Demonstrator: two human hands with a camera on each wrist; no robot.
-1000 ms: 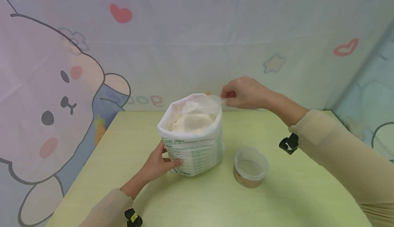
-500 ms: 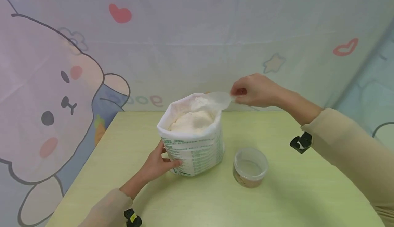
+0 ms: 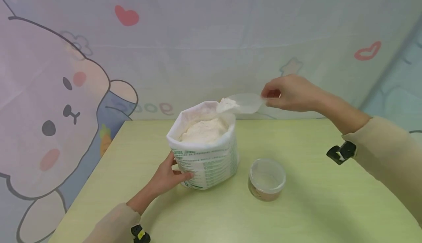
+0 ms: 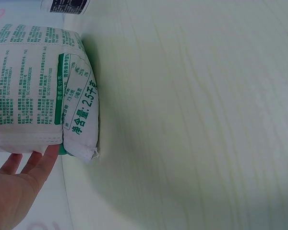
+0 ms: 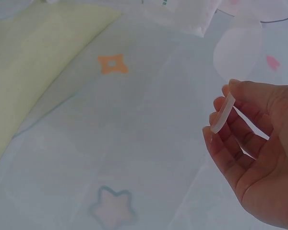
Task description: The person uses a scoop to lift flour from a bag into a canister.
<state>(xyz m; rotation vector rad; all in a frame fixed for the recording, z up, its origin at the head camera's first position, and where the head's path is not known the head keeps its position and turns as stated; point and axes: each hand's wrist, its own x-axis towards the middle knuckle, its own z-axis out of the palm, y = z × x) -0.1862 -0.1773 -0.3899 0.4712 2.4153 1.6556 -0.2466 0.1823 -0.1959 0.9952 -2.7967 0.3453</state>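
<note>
Item: my right hand, thumb and fingers pinched on the handle end of a translucent scoop.

Item: the scoop, reaching leftward from that hand, its tip over the back right of the bag's rim; whether they touch, I cannot tell. Looks like thin, smooth plastic: probably light, slightly flexible, apt to twist in a fingertip pinch. Best held by the handle, blade level.

Item: white powder, a small heap at the blade's far end, away from my fingers. Loose, I judge, and easily spilled by a tilt.

Item: my left hand, clasped on the bag's left side, thumb across the front, fingers round the side.

Item: white bag with green print, upright just right of my left hand. Soft-walled, likely heavy with its fill; better steadied low at the side than lifted by the limp rim.

Item: pale powder inside, up and right of my left hand.

Item: clear tub, nearer me than my right hand and slightly left; seemingly light, easily nudged, best held round its wall.

Item: pale green table beneath both hands.

Item: printed backdrop beyond them.
</note>
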